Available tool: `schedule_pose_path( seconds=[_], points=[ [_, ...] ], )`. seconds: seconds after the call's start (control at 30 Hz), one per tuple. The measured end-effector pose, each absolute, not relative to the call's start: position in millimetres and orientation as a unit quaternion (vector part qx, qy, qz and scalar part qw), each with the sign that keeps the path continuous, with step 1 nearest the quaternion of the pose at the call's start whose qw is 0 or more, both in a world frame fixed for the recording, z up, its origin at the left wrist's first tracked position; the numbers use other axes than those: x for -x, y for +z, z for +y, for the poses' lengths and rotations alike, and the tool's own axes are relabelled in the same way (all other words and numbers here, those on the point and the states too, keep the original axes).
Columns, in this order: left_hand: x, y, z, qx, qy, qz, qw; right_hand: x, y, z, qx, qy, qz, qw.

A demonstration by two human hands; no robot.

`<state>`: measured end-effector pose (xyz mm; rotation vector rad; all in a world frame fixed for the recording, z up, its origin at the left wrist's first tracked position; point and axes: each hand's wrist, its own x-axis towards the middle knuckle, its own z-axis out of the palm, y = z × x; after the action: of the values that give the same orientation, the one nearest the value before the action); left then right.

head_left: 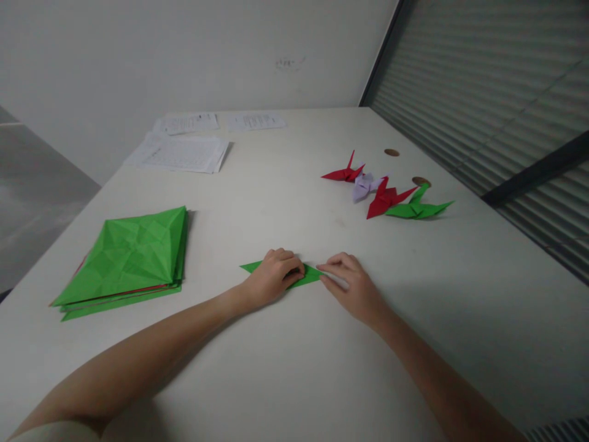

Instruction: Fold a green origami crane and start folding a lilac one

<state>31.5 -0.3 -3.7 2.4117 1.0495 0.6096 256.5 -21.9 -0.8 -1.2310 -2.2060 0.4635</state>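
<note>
A narrow piece of folded green paper (311,274) lies on the white table in front of me, pointed at its left end. My left hand (275,274) rests over its middle, fingers curled down onto it and hiding much of the folds. At the paper's right tip, my right hand (347,283) pinches it between thumb and forefinger. To the right and farther back stand finished paper cranes: a red crane (346,174), a pale purple crane (364,186), another red crane (385,197) and a green crane (418,209).
A stack of creased green paper sheets (133,248), with some red edges, lies on the left. Printed papers (184,152) are at the back left of the white table (276,380). Two round holes (391,152) sit near the right edge, beside window blinds (483,80).
</note>
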Motion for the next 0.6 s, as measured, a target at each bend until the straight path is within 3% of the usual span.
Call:
schedule_pose_path(
  seconds=[0.23,0.6],
  points=[
    [-29.6,-3.9,-1.0,-0.869,0.211,0.406,0.187,-248.7,5.2,-35.5,0.441,0.066,-0.878,0.175],
    [-21.5,-0.9,1.0,-0.905,0.220,0.327,0.159,-252.9,5.1,-32.2,0.451,0.025,-0.870,0.196]
  ],
)
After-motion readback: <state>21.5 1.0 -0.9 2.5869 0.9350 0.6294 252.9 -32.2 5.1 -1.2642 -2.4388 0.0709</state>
